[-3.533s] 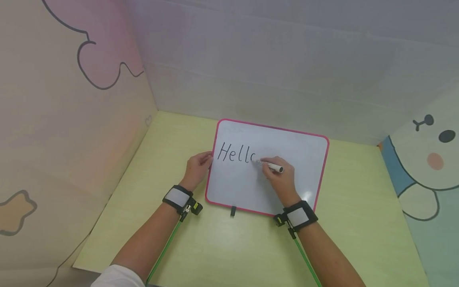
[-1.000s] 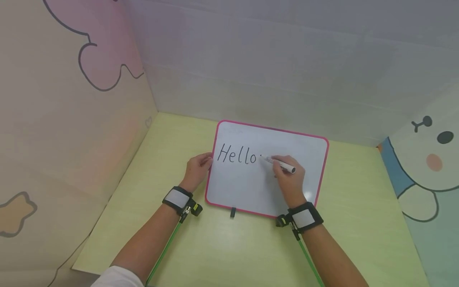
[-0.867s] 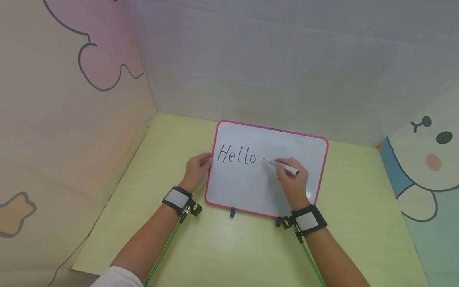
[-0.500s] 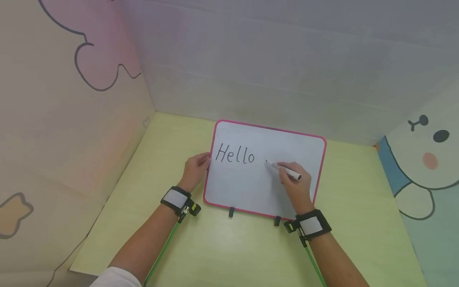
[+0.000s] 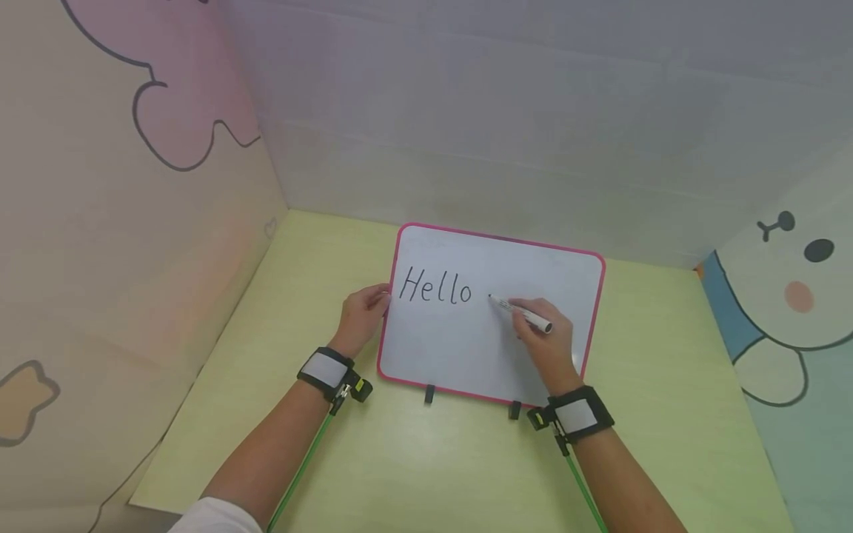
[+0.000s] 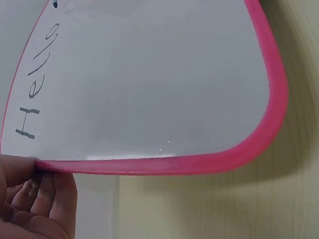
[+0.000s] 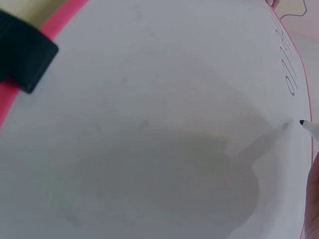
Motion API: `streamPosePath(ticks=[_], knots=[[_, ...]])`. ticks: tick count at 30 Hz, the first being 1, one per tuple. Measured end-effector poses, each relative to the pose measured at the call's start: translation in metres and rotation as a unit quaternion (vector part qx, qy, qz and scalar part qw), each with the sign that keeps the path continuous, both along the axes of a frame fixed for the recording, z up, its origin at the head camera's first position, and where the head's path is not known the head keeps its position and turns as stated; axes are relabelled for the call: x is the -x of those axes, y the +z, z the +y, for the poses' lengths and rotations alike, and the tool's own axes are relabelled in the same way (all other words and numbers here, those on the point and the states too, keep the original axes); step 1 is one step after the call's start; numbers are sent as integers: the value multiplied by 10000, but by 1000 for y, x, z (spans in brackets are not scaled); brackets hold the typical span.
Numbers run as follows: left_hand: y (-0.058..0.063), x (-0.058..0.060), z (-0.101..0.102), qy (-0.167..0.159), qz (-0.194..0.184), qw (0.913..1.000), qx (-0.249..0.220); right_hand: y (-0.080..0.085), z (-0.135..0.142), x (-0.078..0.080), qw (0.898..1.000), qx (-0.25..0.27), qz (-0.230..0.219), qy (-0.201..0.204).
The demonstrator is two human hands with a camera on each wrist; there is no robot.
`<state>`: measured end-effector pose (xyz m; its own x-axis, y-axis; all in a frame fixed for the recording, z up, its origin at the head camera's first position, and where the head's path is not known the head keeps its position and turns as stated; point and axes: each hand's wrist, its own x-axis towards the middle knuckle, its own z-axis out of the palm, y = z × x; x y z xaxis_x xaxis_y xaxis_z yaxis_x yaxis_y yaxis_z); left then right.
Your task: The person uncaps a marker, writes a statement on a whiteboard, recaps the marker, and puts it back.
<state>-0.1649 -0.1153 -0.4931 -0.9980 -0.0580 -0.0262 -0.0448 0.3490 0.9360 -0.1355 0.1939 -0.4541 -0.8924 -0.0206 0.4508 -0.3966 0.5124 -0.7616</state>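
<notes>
A whiteboard (image 5: 453,348) with a pink rim stands tilted on the table, the word "Hello" (image 5: 436,287) handwritten in black on its upper left. My left hand (image 5: 362,314) grips the board's left edge; in the left wrist view the thumb (image 6: 17,169) lies over the rim and the fingers curl behind it. My right hand (image 5: 548,337) pinches a white marker (image 5: 529,315) with a black end. The marker's dark tip points at the board just right of the "o"; in the right wrist view the tip (image 7: 302,122) appears slightly apart from its shadow on the surface.
Black clips or feet (image 5: 429,394) jut from the board's lower edge. The pale yellow table (image 5: 400,474) runs to a light back wall (image 5: 493,133) and side walls with cartoon drawings. Each wrist wears a black strap (image 5: 326,370) with a small camera and green cable.
The "o" of "Hello" was completed. My right hand moved rightward with the marker, then slightly back left. My left hand keeps its hold on the board.
</notes>
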Motion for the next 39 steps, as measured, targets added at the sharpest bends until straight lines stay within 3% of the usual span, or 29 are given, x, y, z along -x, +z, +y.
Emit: streamPosePath(ticks=[12, 39], knots=[[0, -1, 0, 11, -82, 10000, -14, 1, -2, 3, 9999, -37, -38, 112], [3, -1, -1, -133, -7, 9999, -47, 1, -3, 3, 9995, -263, 56, -144]])
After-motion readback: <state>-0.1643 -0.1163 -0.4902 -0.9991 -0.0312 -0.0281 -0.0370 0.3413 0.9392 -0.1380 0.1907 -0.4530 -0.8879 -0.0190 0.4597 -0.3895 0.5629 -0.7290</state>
